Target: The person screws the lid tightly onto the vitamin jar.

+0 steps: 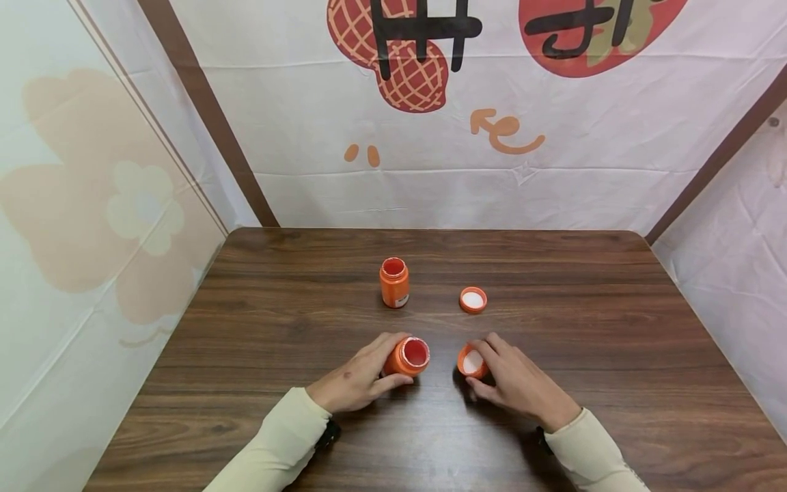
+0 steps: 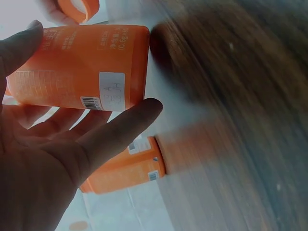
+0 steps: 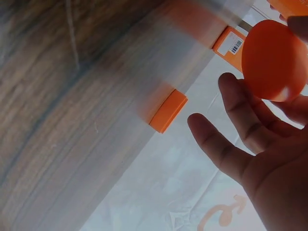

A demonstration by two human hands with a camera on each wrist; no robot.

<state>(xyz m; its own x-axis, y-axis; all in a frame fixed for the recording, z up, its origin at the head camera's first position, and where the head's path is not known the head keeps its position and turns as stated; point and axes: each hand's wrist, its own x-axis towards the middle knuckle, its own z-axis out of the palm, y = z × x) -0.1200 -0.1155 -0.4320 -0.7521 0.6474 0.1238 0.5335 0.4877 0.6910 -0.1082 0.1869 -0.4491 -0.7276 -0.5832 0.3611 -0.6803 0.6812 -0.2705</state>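
My left hand (image 1: 363, 376) grips an open orange jar (image 1: 396, 363), thumb on the near side and fingers on the far side. The jar's mouth tips toward the camera, showing a red inside and a whitish rim. In the left wrist view, its label and a white barcode sticker (image 2: 111, 91) show, and its base is close over the table. My right hand (image 1: 516, 381) pinches an orange screw lid (image 1: 472, 362), white inner face up, to the right of the jar. From the right wrist, the lid's smooth underside (image 3: 273, 60) is seen between thumb and fingers.
A second uncapped orange jar (image 1: 394, 288) stands upright farther back on the brown wooden table (image 1: 295, 301). To its right another orange lid (image 1: 473, 301) lies with its white inside up. Behind the table hangs a printed white cloth (image 1: 430, 198).
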